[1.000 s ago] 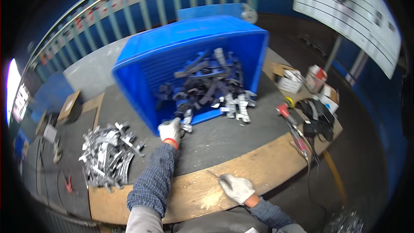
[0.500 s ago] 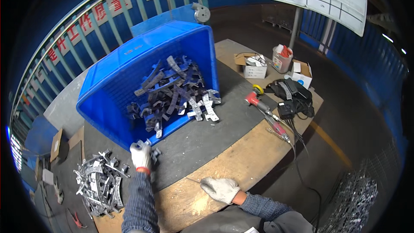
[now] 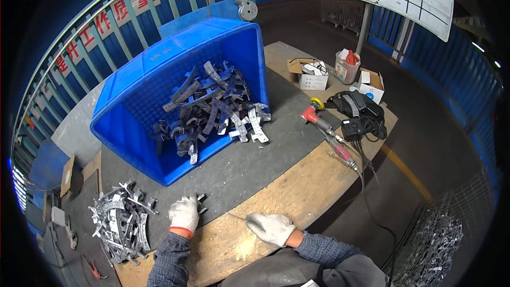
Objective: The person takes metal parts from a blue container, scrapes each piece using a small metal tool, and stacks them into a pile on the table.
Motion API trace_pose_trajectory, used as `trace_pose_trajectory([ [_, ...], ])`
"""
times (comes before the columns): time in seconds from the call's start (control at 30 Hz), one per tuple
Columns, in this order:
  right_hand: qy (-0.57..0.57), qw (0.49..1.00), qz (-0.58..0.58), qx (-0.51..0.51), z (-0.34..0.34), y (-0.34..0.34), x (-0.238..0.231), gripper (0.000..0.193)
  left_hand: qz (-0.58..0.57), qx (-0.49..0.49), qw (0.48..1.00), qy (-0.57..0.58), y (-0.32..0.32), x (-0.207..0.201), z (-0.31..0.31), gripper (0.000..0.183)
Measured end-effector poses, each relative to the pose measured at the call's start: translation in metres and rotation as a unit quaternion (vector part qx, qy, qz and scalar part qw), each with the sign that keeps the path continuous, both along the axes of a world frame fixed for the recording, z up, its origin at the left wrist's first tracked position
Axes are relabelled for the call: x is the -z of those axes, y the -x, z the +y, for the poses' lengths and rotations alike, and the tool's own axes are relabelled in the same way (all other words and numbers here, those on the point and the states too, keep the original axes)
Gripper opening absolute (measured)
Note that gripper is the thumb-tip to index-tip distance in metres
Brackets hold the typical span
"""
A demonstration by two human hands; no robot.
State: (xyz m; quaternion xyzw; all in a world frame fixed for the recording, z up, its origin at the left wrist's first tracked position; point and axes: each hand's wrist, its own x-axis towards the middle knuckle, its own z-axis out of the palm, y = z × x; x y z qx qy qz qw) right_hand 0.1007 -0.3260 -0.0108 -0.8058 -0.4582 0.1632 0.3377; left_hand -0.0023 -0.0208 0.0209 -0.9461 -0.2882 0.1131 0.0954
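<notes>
My left hand, in a white knit glove with a red cuff, is closed round a small dark metal bracket near the front of the dark mat. Most of that bracket is hidden behind the fingers. Over the bare wood my right hand, also gloved, grips a thin metal rod that points left towards the bracket; its tip is apart from it. Beyond the left hand, a blue plastic bin lies tipped with its mouth towards me. Curved metal brackets are heaped inside and spill over its lip.
Left of my left hand lies a pile of shiny brackets. A red air sander with a yellow pad and hose rests at the right, near a black bag, small cartons and a bucket. A wire cage of metal pieces stands lower right.
My left hand has come back from the bin's lip towards me and slightly right, bringing the bracket with it. My right hand with the rod has barely moved.
</notes>
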Motion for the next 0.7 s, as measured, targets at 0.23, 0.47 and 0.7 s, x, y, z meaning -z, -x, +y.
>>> trace_pose_trajectory([
  [0.23,-0.085,0.994,0.037,0.065,0.003,-0.006,-0.037,0.04,-0.455,-0.107,0.816,0.341,0.032,-0.048,-0.019,0.035],
  [0.47,-0.187,0.982,0.017,0.007,0.019,-0.004,-0.112,0.037,-0.451,-0.102,0.721,0.517,0.051,-0.067,-0.08,0.039],
  [0.7,-0.124,0.987,-0.03,-0.102,0.042,0.008,-0.122,0.034,-0.445,-0.126,0.703,0.541,0.075,-0.031,-0.091,0.041],
])
